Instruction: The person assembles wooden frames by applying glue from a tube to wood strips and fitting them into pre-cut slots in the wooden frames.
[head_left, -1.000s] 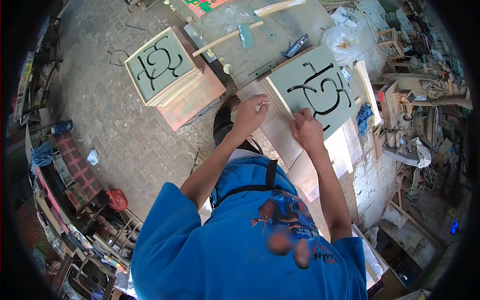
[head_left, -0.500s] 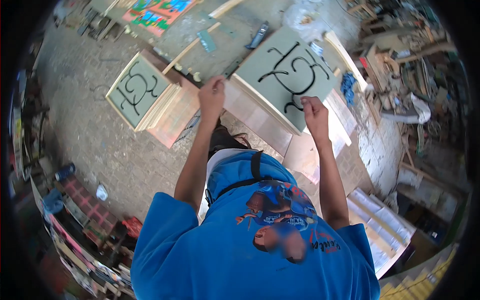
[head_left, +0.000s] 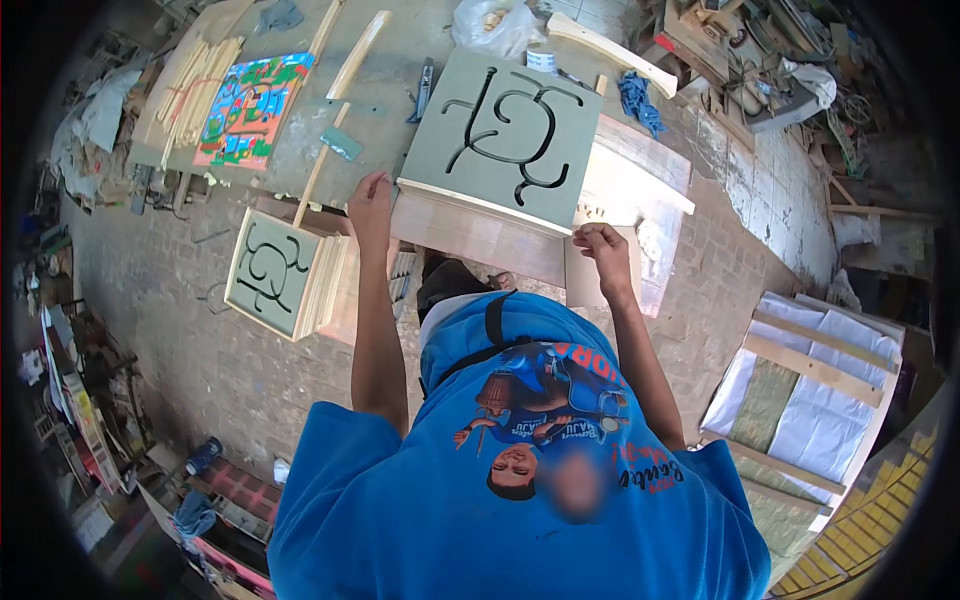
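Observation:
A grey-green square board [head_left: 480, 120] with black curved grooves lies on top of a pale-edged stack in front of me. My left hand [head_left: 371, 208] is just left of the stack's near left corner, with its fingers curled together. By the near right corner is my right hand [head_left: 607, 258], its fingers bent into a pinch. What either hand holds, if anything, is too small or hidden to make out. A smaller stack topped by a similar grooved board [head_left: 268, 272] stands lower on the left.
The worktable [head_left: 385, 140] carries a colourful picture panel [head_left: 255, 108], thin wooden sticks [head_left: 195, 95], a green scraper-like piece [head_left: 342, 143], a dark cutter-like tool [head_left: 424, 90], a plastic bag [head_left: 497, 28] and a blue cloth [head_left: 640, 102]. A white-covered panel [head_left: 830, 380] is at right.
The view has turned, so the boards appear rotated. My right hand has moved off the large board's surface to beside its near right corner. My hands are slightly farther apart.

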